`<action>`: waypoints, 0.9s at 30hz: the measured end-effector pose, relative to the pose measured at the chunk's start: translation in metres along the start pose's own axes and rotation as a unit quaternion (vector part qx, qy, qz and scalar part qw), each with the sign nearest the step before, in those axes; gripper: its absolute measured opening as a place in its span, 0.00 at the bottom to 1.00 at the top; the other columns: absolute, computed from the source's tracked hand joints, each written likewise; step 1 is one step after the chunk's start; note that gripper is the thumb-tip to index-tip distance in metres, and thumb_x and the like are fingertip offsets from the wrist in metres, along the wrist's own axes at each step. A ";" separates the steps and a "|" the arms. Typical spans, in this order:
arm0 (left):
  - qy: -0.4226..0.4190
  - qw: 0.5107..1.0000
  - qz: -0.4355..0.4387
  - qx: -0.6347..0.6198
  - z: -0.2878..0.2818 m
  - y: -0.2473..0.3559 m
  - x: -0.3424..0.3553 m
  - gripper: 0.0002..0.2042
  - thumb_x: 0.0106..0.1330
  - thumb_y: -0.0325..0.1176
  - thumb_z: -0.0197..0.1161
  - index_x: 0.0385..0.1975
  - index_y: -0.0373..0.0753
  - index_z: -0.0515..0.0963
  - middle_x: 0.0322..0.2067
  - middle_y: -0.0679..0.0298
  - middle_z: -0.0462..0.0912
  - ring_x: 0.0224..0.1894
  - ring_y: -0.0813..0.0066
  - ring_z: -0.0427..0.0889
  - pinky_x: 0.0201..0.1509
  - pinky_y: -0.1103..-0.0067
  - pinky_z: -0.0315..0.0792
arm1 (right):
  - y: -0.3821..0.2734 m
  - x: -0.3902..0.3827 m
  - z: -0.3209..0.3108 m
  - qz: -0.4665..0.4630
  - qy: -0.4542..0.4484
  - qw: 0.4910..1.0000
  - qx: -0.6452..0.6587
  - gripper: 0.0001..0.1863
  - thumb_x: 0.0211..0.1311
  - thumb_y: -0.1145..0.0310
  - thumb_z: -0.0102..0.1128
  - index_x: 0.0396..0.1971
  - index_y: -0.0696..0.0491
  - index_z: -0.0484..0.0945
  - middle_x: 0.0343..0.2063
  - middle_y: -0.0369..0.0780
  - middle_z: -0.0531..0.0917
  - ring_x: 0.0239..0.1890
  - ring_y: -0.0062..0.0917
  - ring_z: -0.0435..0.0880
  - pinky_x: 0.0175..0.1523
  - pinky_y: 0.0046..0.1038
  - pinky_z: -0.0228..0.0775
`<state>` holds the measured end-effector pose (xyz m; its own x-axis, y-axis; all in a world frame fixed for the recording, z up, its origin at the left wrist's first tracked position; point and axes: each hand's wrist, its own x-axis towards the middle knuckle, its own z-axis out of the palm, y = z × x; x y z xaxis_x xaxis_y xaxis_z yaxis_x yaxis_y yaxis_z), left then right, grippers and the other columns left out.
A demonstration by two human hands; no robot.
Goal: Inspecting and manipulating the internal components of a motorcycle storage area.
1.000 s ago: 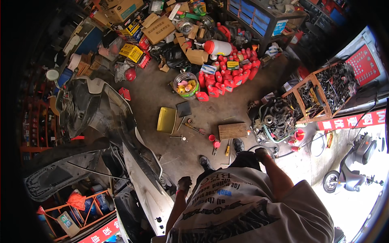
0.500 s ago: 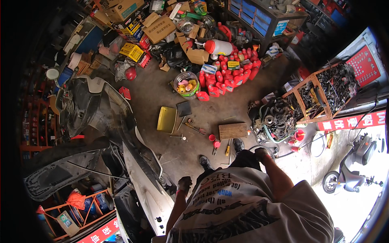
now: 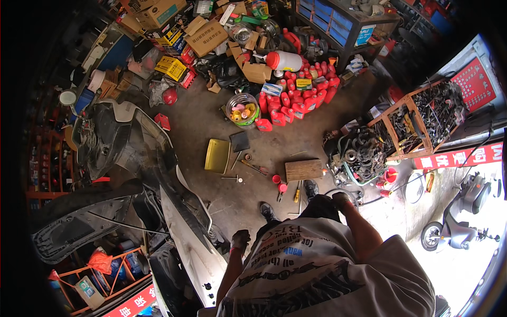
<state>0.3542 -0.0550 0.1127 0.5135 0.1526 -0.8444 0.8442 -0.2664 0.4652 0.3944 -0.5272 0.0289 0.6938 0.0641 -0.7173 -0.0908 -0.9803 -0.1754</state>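
Observation:
My left hand [image 3: 241,239] hangs closed at my left side, close to the pale body panel of a partly stripped scooter [image 3: 179,216]. Curled into a fist, my right hand [image 3: 340,199] is by my right thigh. Neither hand shows anything in it. On the floor by my feet lie a yellow-handled tool [image 3: 297,194], pliers [image 3: 280,196] and two small red cups [image 3: 276,179]. Just beyond my right shoe sits a wooden block [image 3: 303,170]. Farther left are a T-shaped metal tool [image 3: 231,178] and a shallow yellow tray [image 3: 217,158].
Red bottles [image 3: 296,103] crowd the floor ahead, beside a clear tub [image 3: 243,112] of small items. Cardboard boxes [image 3: 207,38] pile up behind. At right stand a heap of metal parts [image 3: 356,157], an orange-framed tool rack [image 3: 406,129] and, outside, a grey scooter [image 3: 459,222].

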 end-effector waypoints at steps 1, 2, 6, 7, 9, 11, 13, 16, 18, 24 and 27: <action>-0.001 1.000 0.001 0.001 0.000 0.001 0.000 0.14 0.53 0.42 0.55 0.32 0.40 0.74 0.24 0.65 0.76 0.23 0.76 0.75 0.24 0.79 0.68 | 0.004 0.003 0.005 -0.012 0.014 1.000 -0.001 0.10 0.42 0.62 0.52 0.21 0.52 0.79 0.26 0.44 0.79 0.31 0.35 0.79 0.36 0.35 0.70; -0.002 1.000 0.005 0.002 0.000 -0.001 0.000 0.14 0.53 0.42 0.55 0.33 0.40 0.74 0.25 0.65 0.76 0.23 0.76 0.75 0.23 0.79 0.68 | 0.007 0.005 0.009 -0.025 0.027 0.999 -0.002 0.12 0.42 0.60 0.52 0.21 0.52 0.78 0.24 0.44 0.79 0.30 0.35 0.79 0.34 0.35 0.69; -0.010 1.000 0.027 0.006 -0.002 -0.006 0.002 0.14 0.53 0.42 0.55 0.35 0.40 0.74 0.26 0.66 0.77 0.24 0.76 0.76 0.23 0.78 0.68 | 0.009 0.009 0.015 -0.029 0.030 0.999 -0.030 0.12 0.43 0.60 0.52 0.21 0.52 0.78 0.25 0.45 0.79 0.30 0.36 0.79 0.35 0.35 0.69; -0.010 1.000 0.027 0.007 -0.003 -0.008 0.003 0.14 0.53 0.42 0.55 0.35 0.40 0.74 0.26 0.66 0.77 0.24 0.76 0.76 0.23 0.78 0.68 | 0.005 0.007 0.012 -0.018 0.030 0.999 -0.024 0.10 0.43 0.63 0.52 0.21 0.53 0.78 0.26 0.45 0.79 0.31 0.36 0.79 0.36 0.35 0.70; -0.024 0.999 0.040 0.012 -0.005 -0.012 0.006 0.15 0.53 0.42 0.56 0.36 0.40 0.73 0.26 0.66 0.77 0.25 0.76 0.76 0.23 0.78 0.68 | 0.001 0.003 0.005 -0.007 0.030 0.999 -0.018 0.09 0.43 0.66 0.52 0.22 0.53 0.79 0.27 0.45 0.79 0.32 0.35 0.79 0.37 0.34 0.70; -0.025 0.999 0.040 0.001 -0.006 -0.015 0.008 0.15 0.53 0.42 0.56 0.36 0.40 0.73 0.26 0.66 0.77 0.25 0.76 0.76 0.23 0.79 0.68 | 0.000 -0.001 0.001 -0.022 0.028 0.999 -0.020 0.09 0.44 0.66 0.52 0.22 0.52 0.79 0.27 0.44 0.80 0.32 0.35 0.79 0.37 0.34 0.70; -0.027 0.999 0.040 -0.008 -0.003 -0.013 0.007 0.15 0.53 0.42 0.56 0.36 0.40 0.73 0.26 0.65 0.77 0.25 0.76 0.76 0.23 0.79 0.68 | 0.000 -0.006 -0.003 -0.024 0.030 0.999 -0.003 0.09 0.44 0.65 0.52 0.22 0.52 0.79 0.27 0.44 0.80 0.31 0.34 0.79 0.36 0.33 0.70; -0.008 0.998 0.059 -0.036 0.003 -0.005 0.000 0.07 0.51 0.37 0.50 0.18 0.42 0.72 0.17 0.69 0.73 0.20 0.82 0.73 0.20 0.82 0.65 | -0.003 -0.012 -0.010 0.015 0.002 0.996 0.087 0.10 0.44 0.62 0.51 0.21 0.52 0.79 0.24 0.43 0.79 0.29 0.35 0.79 0.33 0.34 0.69; -0.011 0.998 0.063 0.012 0.002 0.001 -0.004 0.07 0.52 0.37 0.51 0.21 0.42 0.73 0.19 0.69 0.73 0.21 0.81 0.74 0.20 0.82 0.65 | -0.006 -0.013 -0.014 0.057 -0.027 0.985 0.160 0.12 0.43 0.60 0.51 0.20 0.52 0.78 0.22 0.44 0.79 0.28 0.36 0.78 0.32 0.35 0.68; -0.019 0.995 0.095 -0.003 -0.003 -0.013 0.009 0.09 0.53 0.40 0.53 0.28 0.42 0.73 0.22 0.69 0.75 0.23 0.81 0.75 0.20 0.82 0.67 | 0.012 -0.004 0.010 -0.015 0.007 1.000 0.008 0.12 0.43 0.61 0.50 0.19 0.52 0.78 0.22 0.44 0.79 0.28 0.36 0.78 0.32 0.35 0.69; -0.050 0.992 0.116 0.021 -0.009 -0.018 0.013 0.10 0.54 0.41 0.53 0.28 0.42 0.73 0.23 0.69 0.75 0.23 0.80 0.75 0.20 0.81 0.67 | 0.016 -0.003 0.020 -0.058 0.039 0.997 -0.032 0.10 0.45 0.63 0.51 0.20 0.53 0.78 0.20 0.43 0.79 0.22 0.33 0.78 0.27 0.32 0.69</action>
<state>0.3475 -0.0398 0.0956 0.6729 -0.0121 -0.7396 0.6974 -0.3230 0.6398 0.3762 -0.5393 0.0149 0.7509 0.1658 -0.6393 0.0379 -0.9772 -0.2090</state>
